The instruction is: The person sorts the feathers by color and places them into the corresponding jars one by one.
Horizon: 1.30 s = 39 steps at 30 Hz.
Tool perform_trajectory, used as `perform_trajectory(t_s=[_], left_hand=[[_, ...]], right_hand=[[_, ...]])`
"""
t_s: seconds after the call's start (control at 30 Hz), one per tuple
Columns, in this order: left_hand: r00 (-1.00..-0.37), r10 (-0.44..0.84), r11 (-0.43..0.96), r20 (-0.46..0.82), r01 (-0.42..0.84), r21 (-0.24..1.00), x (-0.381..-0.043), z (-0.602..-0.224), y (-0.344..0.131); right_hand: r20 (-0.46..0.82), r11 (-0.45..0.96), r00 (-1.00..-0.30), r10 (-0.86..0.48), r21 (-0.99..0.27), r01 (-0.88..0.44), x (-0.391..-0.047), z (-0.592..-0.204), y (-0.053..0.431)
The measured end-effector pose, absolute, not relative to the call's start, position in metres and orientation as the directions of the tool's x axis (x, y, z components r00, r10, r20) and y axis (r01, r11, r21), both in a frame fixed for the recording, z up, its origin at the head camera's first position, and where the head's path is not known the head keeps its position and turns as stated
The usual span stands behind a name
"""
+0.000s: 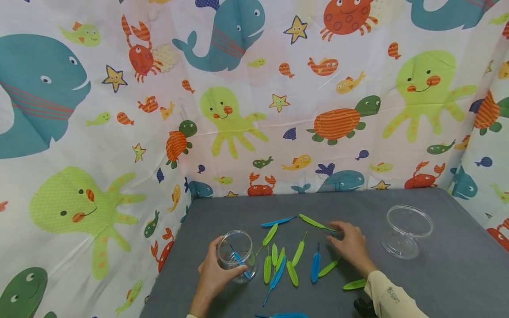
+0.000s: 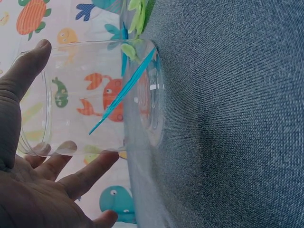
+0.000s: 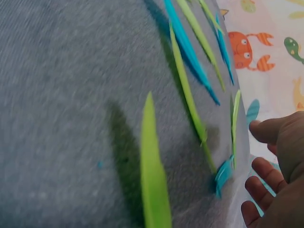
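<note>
My left hand (image 1: 216, 269) grips a clear jar (image 1: 229, 238), thumb on one side and fingers on the other. One blue feather (image 2: 126, 90) leans slantwise inside the jar, which stands upright. My right hand (image 1: 351, 245) is over the table with thumb and fingers apart and nothing between them. Just beyond its fingertips are a small blue feather (image 3: 224, 175) and a long green feather (image 1: 314, 221). Several green feathers (image 1: 298, 252) and blue feathers (image 1: 316, 267) lie scattered between the two hands.
A clear footed bowl (image 1: 409, 225) stands on the grey table (image 1: 449, 274) at the right. One green feather (image 1: 354, 285) lies by the right wrist, and blue feathers (image 1: 284, 315) lie at the near edge. A curtain (image 1: 286, 172) printed with sea animals hangs behind.
</note>
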<state>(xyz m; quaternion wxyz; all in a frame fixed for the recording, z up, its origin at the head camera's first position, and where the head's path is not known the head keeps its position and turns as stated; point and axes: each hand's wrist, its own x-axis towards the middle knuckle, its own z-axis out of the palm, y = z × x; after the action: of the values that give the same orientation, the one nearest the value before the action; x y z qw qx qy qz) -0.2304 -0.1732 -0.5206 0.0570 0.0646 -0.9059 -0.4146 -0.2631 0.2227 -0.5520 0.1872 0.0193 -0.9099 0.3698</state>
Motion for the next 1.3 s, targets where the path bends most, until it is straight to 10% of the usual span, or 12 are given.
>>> perform_trajectory(t_s=[0.53,1.3], left_hand=[[-0.988,-0.139,0.644,0.065,-0.041,0.764,-0.230,-0.521,-0.176],[-0.986,-0.154,0.647,0.060,-0.055,0.760,-0.230,-0.521,-0.174]], right_hand=[[0.177,0.802,-0.965,0.191,-0.595,0.049,-0.255,-0.561,0.235],[0.136,0.788,-0.982,0.130,-0.615,0.020,-0.253,-0.560,0.238]])
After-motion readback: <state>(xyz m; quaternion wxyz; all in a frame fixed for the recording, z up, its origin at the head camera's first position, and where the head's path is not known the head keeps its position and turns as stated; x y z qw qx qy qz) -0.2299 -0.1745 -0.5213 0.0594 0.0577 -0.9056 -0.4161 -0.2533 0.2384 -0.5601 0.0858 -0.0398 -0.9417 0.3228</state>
